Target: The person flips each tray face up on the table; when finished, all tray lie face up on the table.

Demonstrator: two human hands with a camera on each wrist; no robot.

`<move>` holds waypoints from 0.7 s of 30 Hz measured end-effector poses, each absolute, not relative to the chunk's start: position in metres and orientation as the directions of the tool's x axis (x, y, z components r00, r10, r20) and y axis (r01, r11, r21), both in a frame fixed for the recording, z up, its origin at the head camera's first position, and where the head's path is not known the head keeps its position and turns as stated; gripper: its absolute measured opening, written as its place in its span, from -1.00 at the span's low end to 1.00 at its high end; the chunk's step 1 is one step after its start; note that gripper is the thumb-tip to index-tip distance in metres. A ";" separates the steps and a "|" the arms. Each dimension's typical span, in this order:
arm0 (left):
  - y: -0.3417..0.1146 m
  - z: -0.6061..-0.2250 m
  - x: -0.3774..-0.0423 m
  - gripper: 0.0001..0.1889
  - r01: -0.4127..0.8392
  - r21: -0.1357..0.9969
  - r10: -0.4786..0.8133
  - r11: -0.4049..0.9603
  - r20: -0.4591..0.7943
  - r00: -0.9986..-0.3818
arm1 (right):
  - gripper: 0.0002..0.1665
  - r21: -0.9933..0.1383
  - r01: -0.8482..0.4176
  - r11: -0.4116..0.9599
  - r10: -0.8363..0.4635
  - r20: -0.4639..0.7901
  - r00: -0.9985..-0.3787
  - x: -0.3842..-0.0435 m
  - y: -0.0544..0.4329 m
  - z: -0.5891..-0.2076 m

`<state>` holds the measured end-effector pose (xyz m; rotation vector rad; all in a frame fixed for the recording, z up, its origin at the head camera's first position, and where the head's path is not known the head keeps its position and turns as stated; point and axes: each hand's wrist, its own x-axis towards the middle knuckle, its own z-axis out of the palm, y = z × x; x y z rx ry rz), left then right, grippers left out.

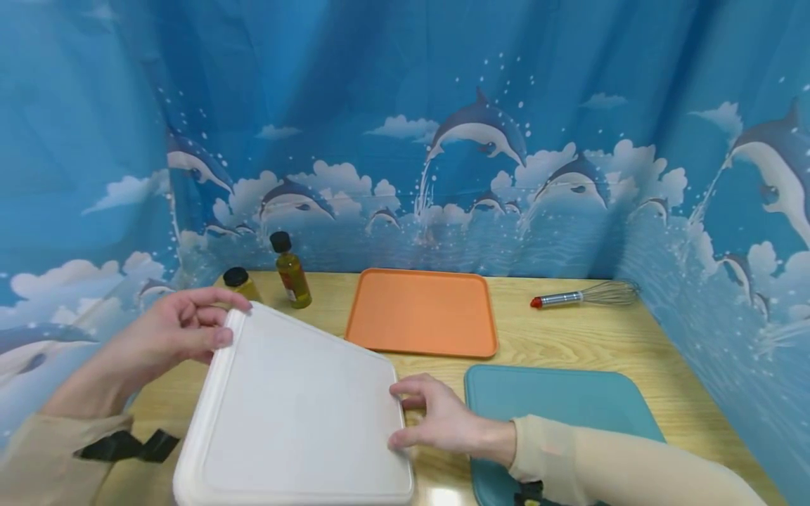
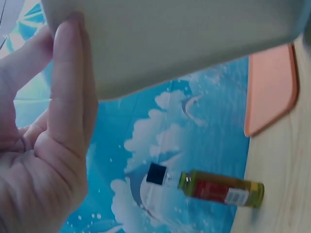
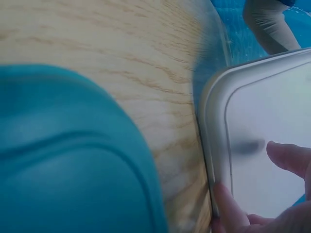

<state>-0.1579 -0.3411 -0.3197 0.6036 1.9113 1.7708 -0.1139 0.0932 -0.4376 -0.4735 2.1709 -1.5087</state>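
A white rectangular tray [image 1: 304, 414] with a rounded rim is held tilted over the front left of the table, its far left corner raised. My left hand [image 1: 190, 327] pinches that corner between thumb and fingers. In the left wrist view the tray [image 2: 184, 39] hangs above the fingers of the left hand [image 2: 53, 126]. At the tray's right edge, my right hand [image 1: 436, 414] grips the rim. In the right wrist view its thumb lies over the tray's face [image 3: 262, 107] and its fingers are at the edge, partly hidden.
An orange tray [image 1: 420, 313] lies at the back middle. To the right is a teal board or tray [image 1: 557, 397], partly under my right forearm. A whisk [image 1: 588, 294] lies back right. At back left stand an oil bottle [image 1: 293, 277] and a black-capped jar [image 1: 242, 282]. Dolphin-print curtains surround the table.
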 end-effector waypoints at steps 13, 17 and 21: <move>-0.307 -0.297 -0.167 -0.56 0.099 0.995 0.524 0.006 0.081 -0.848 | 0.00 -0.946 -0.038 0.321 -0.589 -0.168 -0.791 -0.127 0.080 -0.443; -0.297 -0.289 -0.168 -0.55 0.133 0.991 0.522 -0.010 0.119 -0.845 | -0.01 -0.951 -0.057 0.304 -0.639 -0.159 -0.752 -0.132 0.079 -0.445; -0.285 -0.280 -0.164 -0.58 0.186 0.980 0.497 0.067 0.129 -0.858 | -0.02 -0.934 -0.121 0.335 -0.678 -0.150 -0.719 -0.136 0.080 -0.442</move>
